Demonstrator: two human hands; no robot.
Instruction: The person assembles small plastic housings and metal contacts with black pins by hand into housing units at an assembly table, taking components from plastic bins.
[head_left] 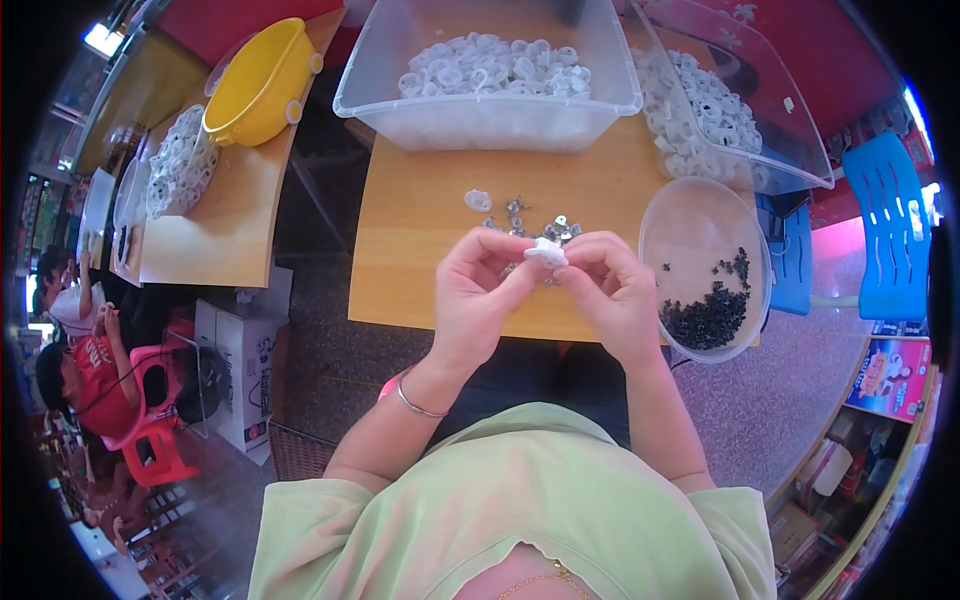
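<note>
Both hands, left hand (478, 290) and right hand (610, 290), are pinched shut on a white plastic piece (546, 252); fitting is judged under way, with small metal parts (540, 225) lying just beyond.

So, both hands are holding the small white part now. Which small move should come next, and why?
Probably the right hand should reach for one small metal piece on the table. The left hand can keep pinching the white part, and that pile lies just beyond the fingertips.

bright daylight, fisheye-bent edges, dark corners
</note>
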